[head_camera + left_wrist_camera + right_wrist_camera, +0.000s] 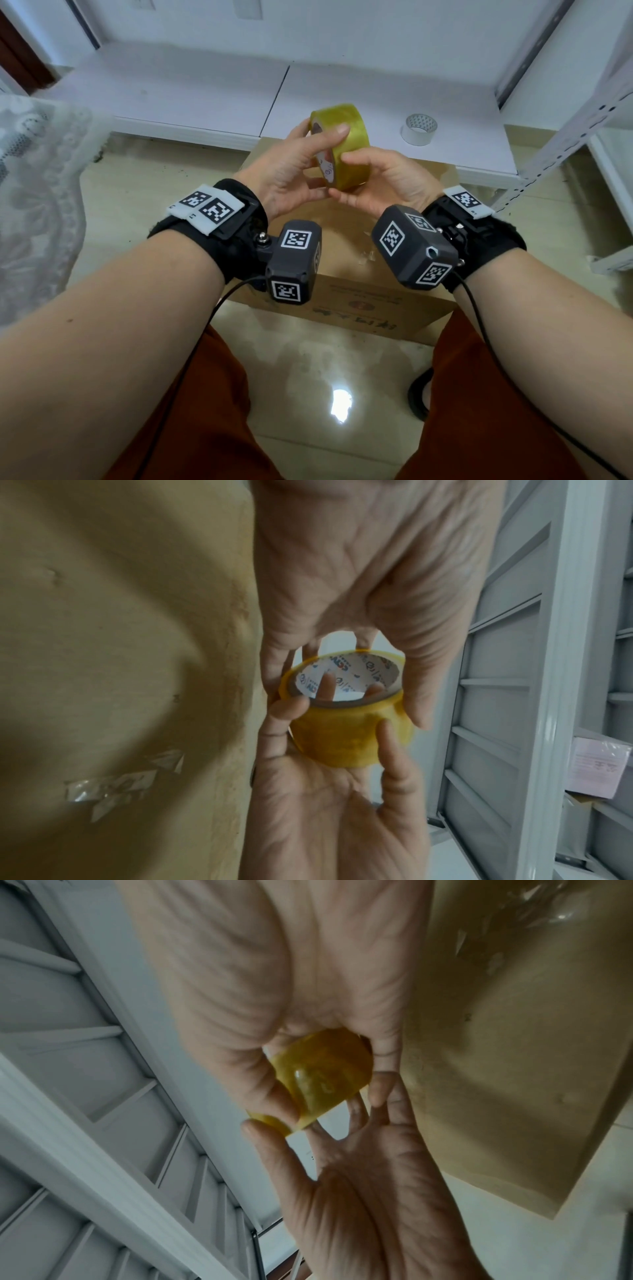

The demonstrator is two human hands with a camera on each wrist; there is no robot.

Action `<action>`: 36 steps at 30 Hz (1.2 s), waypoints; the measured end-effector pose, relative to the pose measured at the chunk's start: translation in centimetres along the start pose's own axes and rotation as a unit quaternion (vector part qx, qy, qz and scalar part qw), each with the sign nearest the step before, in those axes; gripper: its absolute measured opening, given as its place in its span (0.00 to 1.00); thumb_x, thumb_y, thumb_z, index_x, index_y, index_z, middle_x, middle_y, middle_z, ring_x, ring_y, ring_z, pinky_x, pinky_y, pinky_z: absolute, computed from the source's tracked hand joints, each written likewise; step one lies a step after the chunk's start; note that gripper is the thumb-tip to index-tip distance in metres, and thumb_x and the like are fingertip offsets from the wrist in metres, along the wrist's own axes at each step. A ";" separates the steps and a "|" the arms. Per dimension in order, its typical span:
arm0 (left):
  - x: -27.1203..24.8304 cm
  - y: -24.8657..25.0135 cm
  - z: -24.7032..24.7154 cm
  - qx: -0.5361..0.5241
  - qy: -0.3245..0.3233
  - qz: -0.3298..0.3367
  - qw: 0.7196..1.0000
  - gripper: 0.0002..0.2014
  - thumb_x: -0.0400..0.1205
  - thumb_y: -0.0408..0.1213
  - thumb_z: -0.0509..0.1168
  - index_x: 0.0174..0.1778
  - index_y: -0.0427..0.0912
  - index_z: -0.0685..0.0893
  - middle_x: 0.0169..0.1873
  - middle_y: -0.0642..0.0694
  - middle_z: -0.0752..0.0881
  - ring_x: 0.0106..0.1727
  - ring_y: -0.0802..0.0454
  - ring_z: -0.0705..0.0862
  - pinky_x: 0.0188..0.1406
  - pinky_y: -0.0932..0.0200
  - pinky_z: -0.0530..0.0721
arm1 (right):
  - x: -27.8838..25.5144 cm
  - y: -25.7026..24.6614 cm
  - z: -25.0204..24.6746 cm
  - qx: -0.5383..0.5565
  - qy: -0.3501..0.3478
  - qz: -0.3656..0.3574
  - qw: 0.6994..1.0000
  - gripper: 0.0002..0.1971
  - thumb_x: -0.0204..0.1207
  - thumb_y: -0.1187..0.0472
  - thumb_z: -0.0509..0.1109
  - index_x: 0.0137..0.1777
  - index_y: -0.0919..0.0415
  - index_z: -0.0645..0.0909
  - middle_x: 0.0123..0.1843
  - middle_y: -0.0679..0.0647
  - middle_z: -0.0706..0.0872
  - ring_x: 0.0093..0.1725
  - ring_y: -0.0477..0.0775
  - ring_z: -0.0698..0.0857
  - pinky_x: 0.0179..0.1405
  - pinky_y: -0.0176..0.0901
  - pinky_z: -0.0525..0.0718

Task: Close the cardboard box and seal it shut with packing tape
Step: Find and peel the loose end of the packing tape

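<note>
Both hands grip a yellow tape roll (342, 147) above the closed box (346, 260): left hand (291, 171) with thumb on its rim, right hand (383, 181) cupping it from below. A white roll (418, 129) sits on the shelf (205, 92).

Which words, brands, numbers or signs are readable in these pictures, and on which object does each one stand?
Nothing can be read with certainty.
Tape roll, inner core: repeated blue and red print, too blurred and curved to read.
Cardboard box, front side: red emblem and dark characters, upside down and blurred.
Wrist cameras: black-and-white square code markers, no letters.
Pink paper on the shelf: faint lines, too small.
</note>
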State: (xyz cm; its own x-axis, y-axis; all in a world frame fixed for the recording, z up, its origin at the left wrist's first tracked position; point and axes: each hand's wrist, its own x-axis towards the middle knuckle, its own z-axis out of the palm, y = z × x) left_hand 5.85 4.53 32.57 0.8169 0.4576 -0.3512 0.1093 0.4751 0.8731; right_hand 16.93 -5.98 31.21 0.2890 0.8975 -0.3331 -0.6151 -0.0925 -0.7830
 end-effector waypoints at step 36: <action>0.5 -0.4 0.0 0.000 0.026 -0.023 0.999 0.24 0.80 0.46 0.70 0.71 0.44 0.76 0.63 0.35 0.83 0.61 0.33 0.84 0.50 0.42 0.88 | 0.9 0.6 -0.3 0.046 0.055 0.000 0.997 0.29 0.69 0.67 0.72 0.73 0.66 0.74 0.75 0.69 0.74 0.64 0.64 0.80 0.44 0.48 0.84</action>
State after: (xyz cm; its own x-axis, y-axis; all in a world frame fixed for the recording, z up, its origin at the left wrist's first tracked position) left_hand 6.20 4.57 32.02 0.7800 0.4745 -0.4079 0.1455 0.4965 0.8558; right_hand 17.01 -5.31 30.26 0.3647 0.8444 -0.3925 -0.6789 -0.0473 -0.7327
